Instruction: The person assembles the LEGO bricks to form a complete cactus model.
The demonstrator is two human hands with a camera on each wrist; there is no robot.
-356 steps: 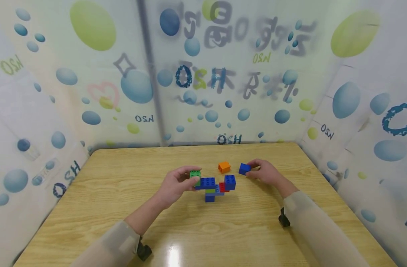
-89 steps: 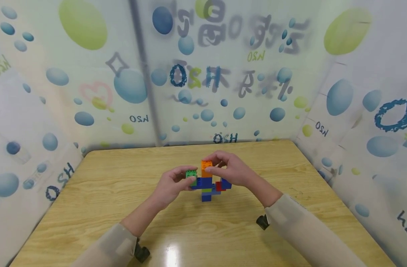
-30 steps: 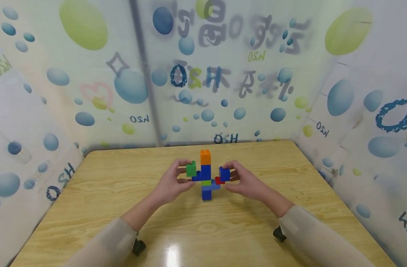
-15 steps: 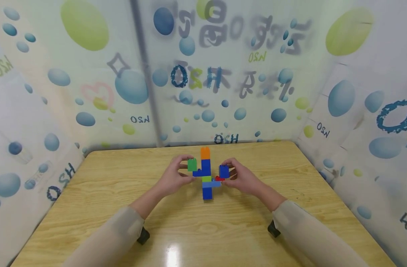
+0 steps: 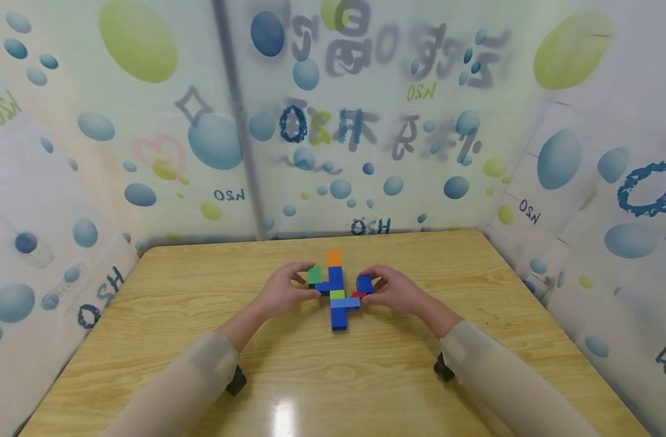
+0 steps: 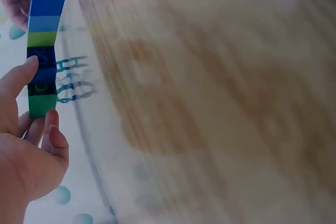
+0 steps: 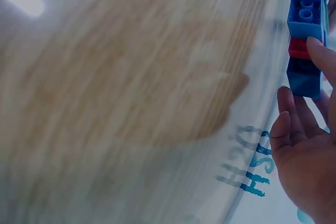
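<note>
A figure of toy building bricks is held between both hands at the middle of the table in the head view, tilted backward. From the top run an orange brick point(image 5: 335, 259), a dark blue brick point(image 5: 336, 278), a lime brick point(image 5: 337, 294), a light blue brick point(image 5: 345, 303) and a dark blue base brick point(image 5: 339, 319). My left hand point(image 5: 280, 292) pinches the left arm at its green brick point(image 5: 314, 275), thumb in front. On the other side my right hand point(image 5: 395, 291) pinches the right arm, with its red brick point(image 5: 357, 295) and blue end brick point(image 5: 364, 284).
The wooden table point(image 5: 322, 382) reaches toward a patterned curtain point(image 5: 333, 176) at its back, with more curtain on both sides. A black wrist camera point(image 5: 237, 382) hangs beneath the left sleeve; another camera point(image 5: 444, 368) sits at the right sleeve.
The orange brick and a blue brick, loose on the table at first, now top the figure. The right hand moved from the orange brick to the right arm. Both hands then tilted the figure backward.
</note>
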